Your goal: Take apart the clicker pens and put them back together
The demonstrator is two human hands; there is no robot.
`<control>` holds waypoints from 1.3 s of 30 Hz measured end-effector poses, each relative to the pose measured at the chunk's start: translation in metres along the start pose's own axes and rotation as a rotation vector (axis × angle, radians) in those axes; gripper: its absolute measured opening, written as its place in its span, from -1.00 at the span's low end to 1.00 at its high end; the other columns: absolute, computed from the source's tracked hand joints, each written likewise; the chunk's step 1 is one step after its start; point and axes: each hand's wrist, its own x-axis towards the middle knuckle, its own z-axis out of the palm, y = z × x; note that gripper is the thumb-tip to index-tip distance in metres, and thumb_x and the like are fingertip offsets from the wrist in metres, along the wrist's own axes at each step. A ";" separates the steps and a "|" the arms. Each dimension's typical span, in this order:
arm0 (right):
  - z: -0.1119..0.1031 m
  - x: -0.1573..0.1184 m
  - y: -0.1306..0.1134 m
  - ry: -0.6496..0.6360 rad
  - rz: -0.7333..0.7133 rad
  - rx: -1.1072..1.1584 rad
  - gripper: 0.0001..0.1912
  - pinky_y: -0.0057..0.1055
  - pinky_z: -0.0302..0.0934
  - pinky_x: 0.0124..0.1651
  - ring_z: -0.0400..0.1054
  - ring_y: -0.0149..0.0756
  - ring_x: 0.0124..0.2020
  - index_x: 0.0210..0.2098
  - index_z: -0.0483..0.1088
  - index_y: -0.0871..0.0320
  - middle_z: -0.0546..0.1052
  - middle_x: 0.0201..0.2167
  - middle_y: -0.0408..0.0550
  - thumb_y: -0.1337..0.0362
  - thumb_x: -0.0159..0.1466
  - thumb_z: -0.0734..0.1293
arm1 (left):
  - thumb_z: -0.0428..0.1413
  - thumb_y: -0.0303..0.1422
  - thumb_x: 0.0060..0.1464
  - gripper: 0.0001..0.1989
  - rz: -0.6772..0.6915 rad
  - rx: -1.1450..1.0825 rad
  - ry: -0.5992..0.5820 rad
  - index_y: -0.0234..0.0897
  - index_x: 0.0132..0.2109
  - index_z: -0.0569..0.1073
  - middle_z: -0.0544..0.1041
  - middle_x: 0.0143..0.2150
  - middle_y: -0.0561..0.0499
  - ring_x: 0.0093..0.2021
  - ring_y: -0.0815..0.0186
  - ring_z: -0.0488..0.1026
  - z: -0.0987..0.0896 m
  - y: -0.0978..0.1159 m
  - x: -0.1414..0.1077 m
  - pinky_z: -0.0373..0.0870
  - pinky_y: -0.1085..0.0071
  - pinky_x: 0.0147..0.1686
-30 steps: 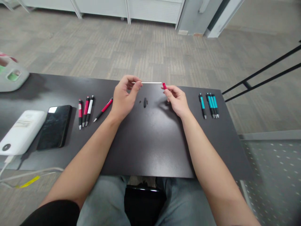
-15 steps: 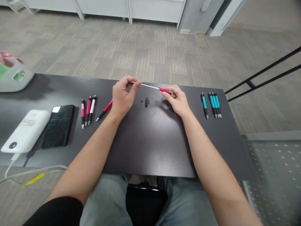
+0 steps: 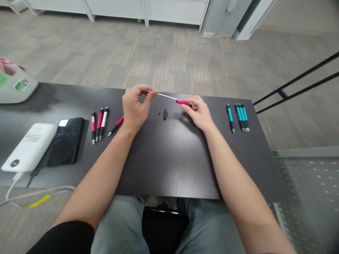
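Between finger and thumb of my left hand (image 3: 139,106) is the end of a thin white pen refill (image 3: 166,96). My right hand (image 3: 197,111) is closed on a red pen barrel (image 3: 183,103), which points left toward the refill. The refill's right end meets the mouth of the barrel; whether it is inside I cannot tell. Below, on the dark table, lies a black pen grip (image 3: 165,114) with tiny dark parts on either side of it. A red and black pen (image 3: 116,126) lies partly hidden behind my left wrist.
Two red pens and a white pen (image 3: 104,123) lie at left, beside a black phone (image 3: 66,141) and a white power bank (image 3: 29,146) with a cable. Several teal pens (image 3: 240,118) lie at right. A white plastic container (image 3: 23,88) stands at the far left.
My left hand has shifted slightly left with the refill. The red barrel in my right hand has moved a little left and now lies more level.
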 end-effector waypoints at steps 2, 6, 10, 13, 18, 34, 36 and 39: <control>-0.001 0.000 0.001 -0.001 -0.020 0.007 -0.77 0.00 0.30 -0.11 0.24 -0.08 -0.28 -0.07 0.88 -0.24 0.54 -0.16 0.02 -0.15 0.42 0.69 | 0.47 0.14 0.53 -0.57 -0.008 0.014 -0.013 -0.03 -0.14 0.64 0.77 -0.24 0.06 -0.07 0.07 0.72 -0.001 -0.001 0.001 0.59 -0.01 0.15; -0.002 0.000 0.002 -0.006 -0.017 0.001 -0.75 -0.01 0.30 -0.11 0.21 -0.11 -0.30 -0.04 0.88 -0.22 0.55 -0.15 0.02 -0.16 0.44 0.69 | 0.45 0.26 0.49 -0.49 0.039 -0.034 -0.089 -0.04 -0.17 0.68 0.77 -0.21 0.02 -0.11 0.05 0.68 -0.001 -0.005 0.002 0.53 -0.03 0.20; 0.002 -0.002 0.001 -0.054 -0.041 -0.009 -0.70 -0.03 0.31 -0.12 0.22 -0.10 -0.28 -0.03 0.88 -0.19 0.66 -0.08 0.04 -0.20 0.46 0.68 | 0.47 0.26 0.45 -0.50 0.057 -0.155 -0.180 -0.06 -0.16 0.75 0.80 -0.20 0.00 -0.18 0.05 0.62 0.003 -0.006 0.001 0.49 -0.04 0.15; 0.005 -0.004 -0.001 -0.087 -0.098 -0.011 -0.72 -0.04 0.30 -0.11 0.22 -0.12 -0.29 -0.01 0.87 -0.19 0.68 -0.08 0.02 -0.18 0.50 0.67 | 0.60 0.07 0.32 -0.68 0.028 -0.209 -0.228 0.01 -0.20 0.80 0.80 -0.23 0.03 -0.21 0.00 0.59 0.007 -0.003 0.000 0.48 -0.06 0.11; 0.006 -0.007 -0.006 -0.139 -0.170 -0.049 -0.70 -0.04 0.31 -0.11 0.23 -0.15 -0.32 0.05 0.86 -0.18 0.72 -0.04 0.00 -0.19 0.57 0.60 | 0.61 0.01 0.31 -0.75 -0.057 -0.294 -0.194 0.07 -0.24 0.83 0.80 -0.24 0.00 -0.18 -0.05 0.61 0.009 0.009 -0.005 0.53 -0.07 0.12; 0.012 -0.008 -0.007 -0.156 -0.259 -0.074 -0.48 -0.01 0.36 -0.19 0.31 -0.10 -0.40 0.00 0.80 -0.19 0.69 -0.20 -0.03 -0.44 0.59 0.49 | 0.49 0.49 0.23 -0.36 -0.190 -0.434 -0.170 0.05 -0.28 0.70 0.75 -0.33 0.00 -0.32 0.05 0.56 0.026 0.021 -0.013 0.57 -0.05 -0.14; 0.014 -0.009 -0.007 -0.164 -0.255 -0.069 -0.48 -0.01 0.36 -0.20 0.31 -0.10 -0.40 -0.01 0.80 -0.19 0.69 -0.21 -0.03 -0.44 0.58 0.49 | 0.46 0.54 0.22 -0.32 -0.153 -0.390 -0.172 0.05 -0.28 0.68 0.77 -0.31 0.01 -0.30 0.05 0.56 0.026 0.022 -0.013 0.61 -0.04 -0.11; 0.016 -0.010 -0.007 -0.168 -0.241 -0.065 -0.49 -0.02 0.35 -0.23 0.30 -0.12 -0.41 0.01 0.80 -0.18 0.73 -0.17 -0.02 -0.42 0.58 0.50 | 0.43 0.55 0.26 -0.29 -0.111 -0.371 -0.196 0.02 -0.27 0.67 0.80 -0.23 0.01 -0.25 0.07 0.59 0.024 0.024 -0.013 0.64 0.00 -0.08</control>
